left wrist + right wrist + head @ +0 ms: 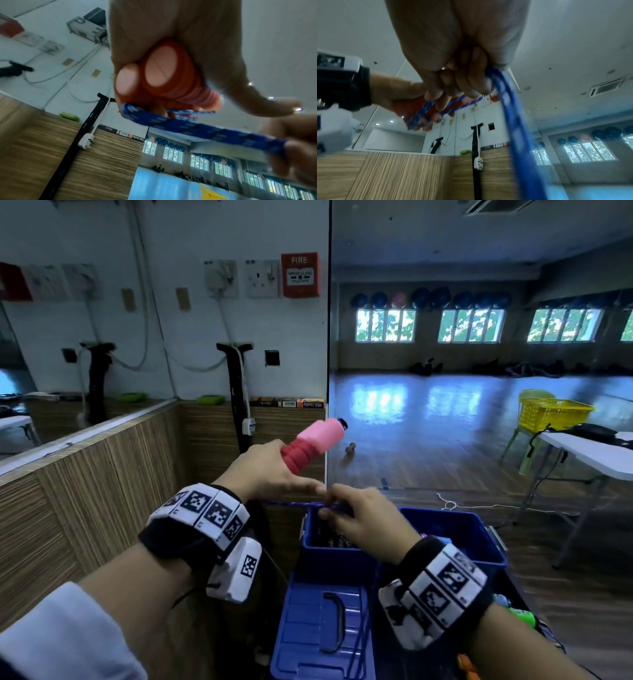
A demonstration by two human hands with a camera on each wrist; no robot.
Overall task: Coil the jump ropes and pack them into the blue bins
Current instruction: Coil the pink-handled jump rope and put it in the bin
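Your left hand [265,470]: grip clamped round two jump-rope handles [313,445], red ribbed ends in the palm, pink ends pointing up and away. Blue rope [197,128]: runs taut from under the handles across to your right hand [363,518], whose grip is pinched on it; more rope hangs down from that hand in the right wrist view. Blue bins [455,529]: two, open, directly below both hands. Blue lid [322,631]: lying in front of the bins, black handle up.

Black wristbands [191,529] carry white checker-marked blocks; pale sleeve [65,642].
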